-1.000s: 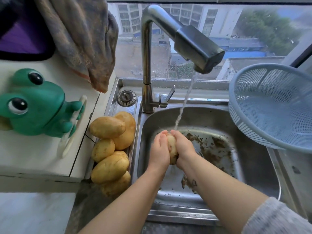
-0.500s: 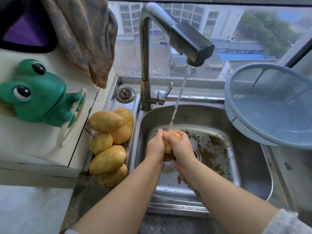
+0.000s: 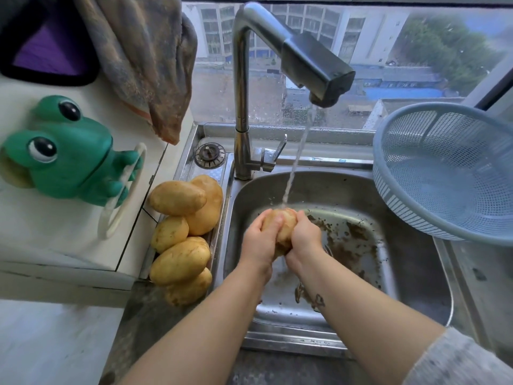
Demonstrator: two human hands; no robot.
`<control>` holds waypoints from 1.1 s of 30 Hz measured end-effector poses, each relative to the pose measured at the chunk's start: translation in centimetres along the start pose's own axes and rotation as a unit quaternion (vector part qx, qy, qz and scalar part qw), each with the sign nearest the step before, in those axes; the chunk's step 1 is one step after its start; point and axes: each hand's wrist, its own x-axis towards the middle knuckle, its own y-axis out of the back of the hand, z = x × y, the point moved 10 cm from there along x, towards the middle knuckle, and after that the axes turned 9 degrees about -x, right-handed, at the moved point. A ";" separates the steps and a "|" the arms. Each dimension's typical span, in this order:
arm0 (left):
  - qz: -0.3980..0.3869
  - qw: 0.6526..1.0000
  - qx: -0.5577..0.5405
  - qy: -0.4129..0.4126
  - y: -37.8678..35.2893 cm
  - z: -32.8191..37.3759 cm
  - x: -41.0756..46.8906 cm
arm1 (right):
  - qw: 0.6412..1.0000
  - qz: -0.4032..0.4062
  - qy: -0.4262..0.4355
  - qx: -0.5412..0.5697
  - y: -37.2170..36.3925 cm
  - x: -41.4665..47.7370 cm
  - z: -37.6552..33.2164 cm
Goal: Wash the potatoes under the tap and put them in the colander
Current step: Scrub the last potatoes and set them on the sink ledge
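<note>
Fingers of both hands curled tight round one potato: left hand grips its left face, right hand its right. Nothing released. The grip is the same as half a second back. One difference: more of the potato's pale top now shows between my hands.

Steel sink, wet. Hands and potato are held over the middle of the basin, clear of its floor, as before.

Blue colander, plastic mesh, tilted, propped at the sink's right rim by the window. It has not moved.

The tap is running. Its stream falls onto the top of the potato, just ahead of my fingers, and it struck there a moment ago too.

Green frog holder on the white ledge at left, with a brown cloth hanging above it. Both as they were.

Other potatoes: five that I can count, heaped on the steel strip left of the basin and touching one another. The lowest reaches the dark worktop. The heap is unchanged.

Brown dirt is flecked over the basin floor, mostly right of my hands.

A round strainer plug lies behind the heap, just beside the tap's base.
</note>
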 end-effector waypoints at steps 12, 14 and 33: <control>-0.032 0.999 0.029 0.033 -1.9 0.8 0.3 | 0.993 -0.029 0.047 -0.108 1.0 1.0 -1.5; -0.069 0.997 -0.010 0.022 -2.5 0.4 -0.6 | 0.997 0.016 0.032 -0.066 1.5 1.4 -1.2; 0.032 0.994 0.093 0.055 -0.4 1.3 0.6 | 0.971 -0.047 0.064 -0.226 -0.1 1.7 -2.4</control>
